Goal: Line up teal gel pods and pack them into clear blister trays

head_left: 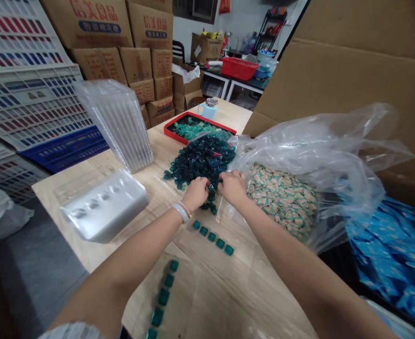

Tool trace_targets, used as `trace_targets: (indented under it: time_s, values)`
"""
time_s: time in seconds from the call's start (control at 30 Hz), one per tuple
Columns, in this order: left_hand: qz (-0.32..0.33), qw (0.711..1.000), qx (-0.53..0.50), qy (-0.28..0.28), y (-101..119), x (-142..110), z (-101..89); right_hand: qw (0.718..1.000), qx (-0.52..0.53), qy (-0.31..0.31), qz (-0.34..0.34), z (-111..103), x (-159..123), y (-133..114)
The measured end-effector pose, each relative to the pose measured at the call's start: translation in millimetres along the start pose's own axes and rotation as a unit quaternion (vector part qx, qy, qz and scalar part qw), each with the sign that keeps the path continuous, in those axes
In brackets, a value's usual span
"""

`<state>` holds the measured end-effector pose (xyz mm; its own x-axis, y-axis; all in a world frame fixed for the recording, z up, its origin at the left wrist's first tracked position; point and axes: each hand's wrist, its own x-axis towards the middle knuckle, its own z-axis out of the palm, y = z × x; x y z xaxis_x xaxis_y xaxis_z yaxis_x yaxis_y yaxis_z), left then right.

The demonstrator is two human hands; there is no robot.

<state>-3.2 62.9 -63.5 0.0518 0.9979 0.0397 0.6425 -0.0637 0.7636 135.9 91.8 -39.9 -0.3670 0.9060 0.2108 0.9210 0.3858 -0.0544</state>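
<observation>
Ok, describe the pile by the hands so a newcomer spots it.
On the wooden table, find the left hand and right hand. Both are at the near edge of the pile, left of the clear bag. It is dark green; the bag's pieces are peach and green.

One head-worn view from close above and behind the hands [196, 194], forward and down over the tabletop [240, 114]
</observation>
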Motion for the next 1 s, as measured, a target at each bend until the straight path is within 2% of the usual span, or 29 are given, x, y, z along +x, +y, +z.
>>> trace_targets:
  time_s: [0.07,0.1,0.13,0.2,0.23,0.27,0.37,0.43,0.57,0.67,0.83,0.9,1.0]
  values:
    - [-0.036,0.992,-0.118,0.002,1,4,-8.0,0.993,0.116,0.031,0.012,-4,-1,-3]
    - [-0.067,0.976,-0.206,0.001,3,5,-11.9,0.978,0.203,0.035,0.027,-4,-2,-6]
    - [-0.101,0.950,-0.297,-0.001,4,4,-15.4,0.952,0.300,0.033,0.051,-4,-2,-9]
    - [-0.156,0.885,-0.438,-0.011,9,1,-20.6,0.877,0.468,0.020,0.106,-2,-4,-15]
    - [-0.170,0.865,-0.472,-0.018,11,-2,-21.9,0.843,0.522,0.014,0.129,-1,-6,-19]
    - [-0.172,0.860,-0.480,-0.026,13,-6,-22.2,0.820,0.554,0.010,0.143,0,-8,-22]
    - [-0.178,0.835,-0.519,-0.048,20,-16,-17.9,0.790,0.591,0.011,0.160,2,-17,-28]
    - [-0.176,0.828,-0.530,-0.052,24,-21,-12.6,0.772,0.610,0.017,0.175,2,-24,-30]
    - [-0.163,0.841,-0.516,-0.028,24,-29,-3.9,0.748,0.631,0.026,0.202,-3,-37,-31]
    - [-0.143,0.860,-0.490,-0.013,21,-33,0.1,0.744,0.633,0.024,0.211,-4,-43,-31]
    - [-0.055,0.953,-0.296,0.029,16,-35,4.3,0.760,0.611,0.028,0.220,3,-47,-32]
    - [-0.037,0.963,-0.265,0.038,17,-37,3.0,0.765,0.604,0.034,0.220,2,-50,-33]
    - [-0.025,0.963,-0.267,0.011,26,-44,-2.1,0.765,0.604,0.040,0.222,-9,-61,-33]
